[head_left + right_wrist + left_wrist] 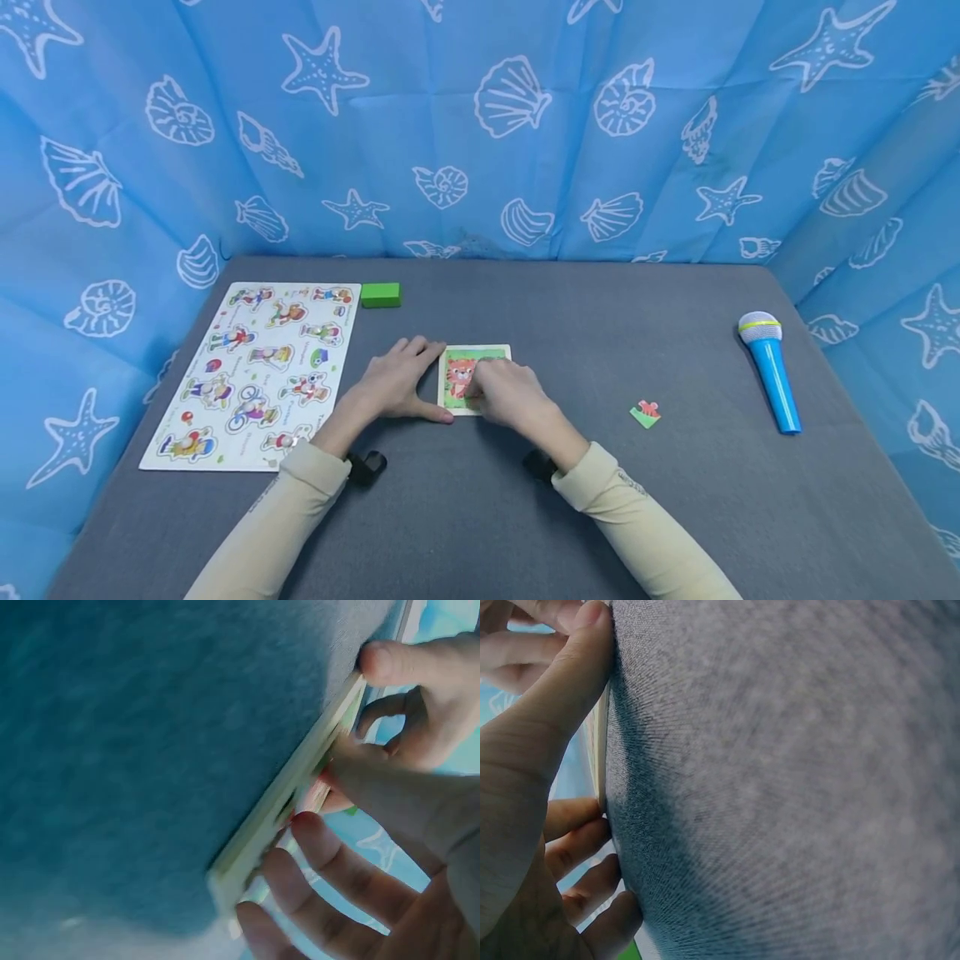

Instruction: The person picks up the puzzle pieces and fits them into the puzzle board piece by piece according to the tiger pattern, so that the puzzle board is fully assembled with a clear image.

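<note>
A small square jigsaw puzzle (pixel 459 377) with a red tiger on green lies in a pale frame on the table. At its left side, my left hand (pixel 401 382) holds the frame, thumb by the near corner and fingertips by the far corner. My right hand (pixel 512 392) is over the puzzle's right half, covering that part in the head view. In the right wrist view its thumb and forefinger pinch a small reddish puzzle piece (pixel 306 796), low over the frame (pixel 262 806); the piece is partly hidden. A loose red-and-green piece (pixel 646 413) lies to the right.
A large white picture board (pixel 255 375) with cartoon figures lies on the left. A green block (pixel 381 295) sits by its far right corner. On the right lies a blue toy microphone (pixel 772 371). A blue seashell curtain (pixel 480 167) hangs around the grey table (pixel 570 317).
</note>
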The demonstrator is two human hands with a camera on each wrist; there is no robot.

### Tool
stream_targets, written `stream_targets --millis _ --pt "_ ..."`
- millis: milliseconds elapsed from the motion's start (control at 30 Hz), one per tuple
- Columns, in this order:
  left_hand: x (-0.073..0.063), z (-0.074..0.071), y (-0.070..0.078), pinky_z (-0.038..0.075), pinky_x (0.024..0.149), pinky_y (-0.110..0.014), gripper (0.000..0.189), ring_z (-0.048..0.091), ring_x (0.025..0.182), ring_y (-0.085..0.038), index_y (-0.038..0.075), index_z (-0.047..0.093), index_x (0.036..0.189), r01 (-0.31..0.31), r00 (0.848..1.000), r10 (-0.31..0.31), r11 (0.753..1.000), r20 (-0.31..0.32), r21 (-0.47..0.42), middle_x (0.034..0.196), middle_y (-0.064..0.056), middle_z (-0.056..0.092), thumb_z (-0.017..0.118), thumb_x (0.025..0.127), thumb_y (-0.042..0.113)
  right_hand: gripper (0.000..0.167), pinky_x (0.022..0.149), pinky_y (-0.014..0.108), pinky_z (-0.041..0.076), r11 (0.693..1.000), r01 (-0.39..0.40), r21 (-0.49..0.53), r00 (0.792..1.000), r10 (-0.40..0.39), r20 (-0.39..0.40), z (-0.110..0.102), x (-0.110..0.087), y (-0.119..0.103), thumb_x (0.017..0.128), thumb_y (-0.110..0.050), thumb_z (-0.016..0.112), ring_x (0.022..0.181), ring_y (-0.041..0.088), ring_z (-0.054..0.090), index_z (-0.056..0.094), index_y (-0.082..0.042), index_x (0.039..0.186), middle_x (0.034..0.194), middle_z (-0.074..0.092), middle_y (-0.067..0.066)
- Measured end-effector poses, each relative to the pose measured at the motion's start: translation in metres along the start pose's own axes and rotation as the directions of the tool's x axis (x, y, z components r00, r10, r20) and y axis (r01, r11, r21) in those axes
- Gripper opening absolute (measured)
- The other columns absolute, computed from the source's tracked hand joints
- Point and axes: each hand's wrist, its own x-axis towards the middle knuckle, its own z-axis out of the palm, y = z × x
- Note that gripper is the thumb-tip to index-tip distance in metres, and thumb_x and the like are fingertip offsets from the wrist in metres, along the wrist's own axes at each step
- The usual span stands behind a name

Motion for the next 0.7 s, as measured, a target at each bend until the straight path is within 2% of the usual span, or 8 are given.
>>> stream_targets --millis 67,133,200,367,500,600,700 --pt "0.000 -0.001 0.000 0.053 0.083 -0.051 0.116 0.051 0.123 -0.027 0.016 0.036 0.160 0.002 1.000 -0.002 1.000 0.001 0.001 0.146 -0.009 0.050 0.077 0.071 0.076 0.005 0.048 0.026 0.032 0.998 -0.027 0.055 1.000 0.027 0.001 0.000 0.000 0.002 0.090 -0.018 0.080 0.056 0.006 0.043 0.085 -0.017 0.091 0.083 0.078 -0.002" --pt "0.000 -0.001 0.001 0.053 0.084 -0.052 0.116 0.051 0.123 -0.028 0.016 0.036 0.160 0.006 1.000 -0.006 1.000 0.004 0.004 0.147 -0.009 0.050 0.077 0.071 0.076 0.010 0.046 0.025 0.029 0.994 -0.044 0.098 0.999 0.045 -0.008 0.000 0.000 0.003 0.088 -0.021 0.082 0.053 0.007 0.041 0.085 -0.016 0.096 0.083 0.079 -0.001" --pt "0.000 -0.002 0.001 0.053 0.084 -0.052 0.115 0.051 0.124 -0.028 0.016 0.036 0.160 0.009 1.000 -0.009 1.000 0.007 0.004 0.147 -0.010 0.050 0.077 0.071 0.076 0.010 0.045 0.025 0.031 0.993 -0.059 0.101 0.998 0.062 -0.028 0.001 0.000 0.002 0.087 -0.021 0.083 0.054 0.007 0.047 0.085 -0.017 0.095 0.087 0.080 -0.002" --pt "0.000 -0.002 0.001 0.053 0.086 -0.053 0.116 0.050 0.125 -0.029 0.015 0.035 0.160 0.011 1.000 -0.011 1.000 0.009 0.002 0.148 -0.010 0.049 0.078 0.071 0.075 0.004 0.053 0.032 0.050 0.993 -0.110 0.037 0.991 0.113 -0.069 0.005 -0.001 -0.007 0.086 -0.016 0.083 0.072 0.013 0.067 0.084 -0.019 0.084 0.089 0.078 -0.003" --pt "0.000 -0.002 0.002 0.053 0.087 -0.054 0.116 0.051 0.125 -0.029 0.015 0.035 0.160 0.010 1.000 -0.010 1.000 0.007 0.002 0.147 -0.010 0.050 0.078 0.071 0.075 0.022 0.057 0.039 0.053 0.993 -0.117 -0.018 0.991 0.115 -0.072 0.006 -0.001 -0.014 0.089 -0.006 0.074 0.072 0.016 0.063 0.075 -0.016 0.070 0.088 0.070 0.002" --pt "0.001 -0.002 0.002 0.053 0.086 -0.054 0.116 0.051 0.124 -0.028 0.015 0.035 0.160 0.007 1.000 -0.007 1.000 0.008 0.002 0.147 -0.010 0.050 0.078 0.071 0.075 0.022 0.058 0.040 0.054 0.994 -0.108 -0.028 0.993 0.106 -0.060 0.006 -0.002 -0.014 0.090 -0.006 0.073 0.074 0.016 0.061 0.075 -0.015 0.071 0.089 0.067 0.002" --pt "0.001 -0.002 0.002 0.053 0.085 -0.053 0.116 0.051 0.123 -0.028 0.015 0.035 0.160 0.008 1.000 -0.008 1.000 0.013 0.003 0.146 -0.010 0.050 0.078 0.071 0.076 0.011 0.064 0.040 0.057 0.997 -0.081 -0.004 0.995 0.081 -0.055 0.006 -0.003 -0.009 0.089 -0.010 0.078 0.081 0.018 0.065 0.081 -0.016 0.081 0.092 0.068 0.001"
